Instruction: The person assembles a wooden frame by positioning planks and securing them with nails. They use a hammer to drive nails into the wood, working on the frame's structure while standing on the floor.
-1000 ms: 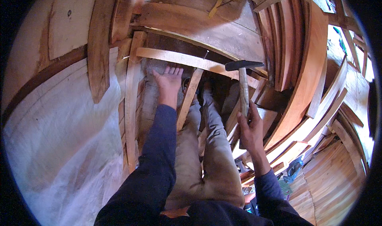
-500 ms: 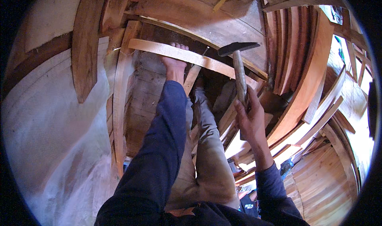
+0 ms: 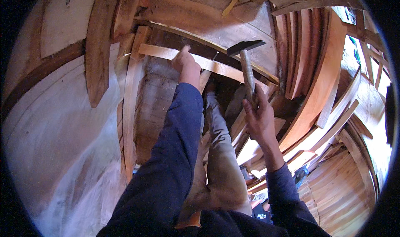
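A pale, slightly curved wooden strip (image 3: 223, 69) spans the gap between the frames in front of me. My left hand (image 3: 186, 64) is on it near its left end, fingers curled over the wood; the fingertips are partly hidden. In my right hand (image 3: 259, 116) is a hammer (image 3: 247, 70), gripped low on its wooden handle. Its dark head is up, above the strip's right part and apart from it. A thin nail-like pin (image 3: 216, 55) sticks up beside the strip, between my left hand and the hammer.
An upright timber (image 3: 132, 99) stands at the strip's left end. Several curved ribs (image 3: 316, 82) rise on the right, and a pointed board (image 3: 98, 57) hangs at the upper left. A pale panel (image 3: 71, 141) fills the left side. My legs (image 3: 221, 162) stretch forward below the strip.
My left hand has gone from behind the strip, with fingertips over its far edge, to on top of it, curled. The hammer has shifted slightly left and stays raised.
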Demonstrator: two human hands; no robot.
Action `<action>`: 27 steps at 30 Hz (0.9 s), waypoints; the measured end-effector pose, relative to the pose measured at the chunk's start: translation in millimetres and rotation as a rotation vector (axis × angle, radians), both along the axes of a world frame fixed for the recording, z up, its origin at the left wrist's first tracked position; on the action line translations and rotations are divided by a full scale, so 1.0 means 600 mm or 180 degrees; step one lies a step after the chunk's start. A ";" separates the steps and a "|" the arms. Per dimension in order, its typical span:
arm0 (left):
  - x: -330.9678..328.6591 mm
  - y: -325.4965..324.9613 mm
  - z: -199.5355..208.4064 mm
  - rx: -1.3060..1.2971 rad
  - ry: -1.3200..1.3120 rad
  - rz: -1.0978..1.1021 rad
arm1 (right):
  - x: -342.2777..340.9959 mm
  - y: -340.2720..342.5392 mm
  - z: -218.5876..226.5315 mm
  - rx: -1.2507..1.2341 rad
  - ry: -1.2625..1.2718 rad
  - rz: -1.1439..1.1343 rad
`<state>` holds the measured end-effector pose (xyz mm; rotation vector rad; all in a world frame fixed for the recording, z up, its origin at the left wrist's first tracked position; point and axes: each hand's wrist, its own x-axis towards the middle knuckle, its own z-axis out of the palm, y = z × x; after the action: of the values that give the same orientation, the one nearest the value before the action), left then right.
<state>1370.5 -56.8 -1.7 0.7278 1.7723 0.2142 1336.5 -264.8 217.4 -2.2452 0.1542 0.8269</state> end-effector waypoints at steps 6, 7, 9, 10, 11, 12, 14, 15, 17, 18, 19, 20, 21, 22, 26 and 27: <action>-0.018 0.004 0.003 -0.0498 -0.0693 -0.0116 | 0.026 0.003 -0.001 0.0060 -0.0513 0.0326; -0.010 -0.012 0.025 -0.0489 -0.0638 -0.0119 | 0.032 -0.004 -0.003 -0.0009 -0.0482 0.0338; -0.011 -0.009 0.034 -0.0445 -0.0693 -0.0143 | 0.047 0.003 0.001 0.0008 -0.0391 0.0361; -0.017 -0.004 0.018 -0.0462 -0.0797 -0.0192 | 0.060 0.009 0.010 0.0044 -0.0326 0.0342; -0.023 0.002 0.008 -0.0461 -0.0889 -0.0233 | 0.070 0.016 0.015 0.0097 -0.0249 0.0333; -0.030 0.006 -0.002 -0.0471 -0.0918 -0.0225 | 0.075 0.023 0.018 0.0062 -0.0362 0.0268; -0.035 0.008 -0.012 -0.0509 -0.0980 -0.0222 | 0.084 0.037 0.021 -0.0026 -0.0592 0.0124; -0.035 0.006 -0.013 -0.0519 -0.1048 -0.0169 | 0.089 0.036 0.019 0.0093 -0.0838 0.0169; -0.039 0.001 -0.009 -0.0550 -0.1183 -0.0067 | 0.086 0.047 0.028 0.0119 -0.0700 -0.0052; -0.039 -0.001 -0.007 -0.0522 -0.1169 -0.0099 | 0.083 0.052 0.033 0.0124 -0.0631 -0.0165; -0.039 -0.001 -0.004 -0.0494 -0.1156 -0.0131 | 0.073 0.052 0.026 0.0015 -0.0299 -0.0219; -0.035 -0.007 0.000 -0.0489 -0.1154 -0.0170 | 0.054 0.042 0.009 -0.0080 -0.0331 0.0049; -0.032 -0.008 -0.001 -0.0461 -0.1182 -0.0152 | 0.046 0.033 0.000 -0.0258 -0.0036 0.0389; -0.030 -0.009 -0.002 -0.0437 -0.1211 -0.0133 | 0.045 0.027 -0.003 -0.0441 0.0261 0.0726; -0.049 0.009 0.001 -0.0238 -0.1179 -0.0293 | 0.091 0.052 0.054 -0.0176 0.0094 0.0377; -0.042 0.006 0.007 -0.0278 -0.1137 -0.0280 | 0.098 0.058 0.063 -0.0019 -0.0263 0.0098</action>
<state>1345.5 -53.1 2.2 0.6578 1.3990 0.1930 1395.5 -229.9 255.4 -2.2883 0.0837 0.7494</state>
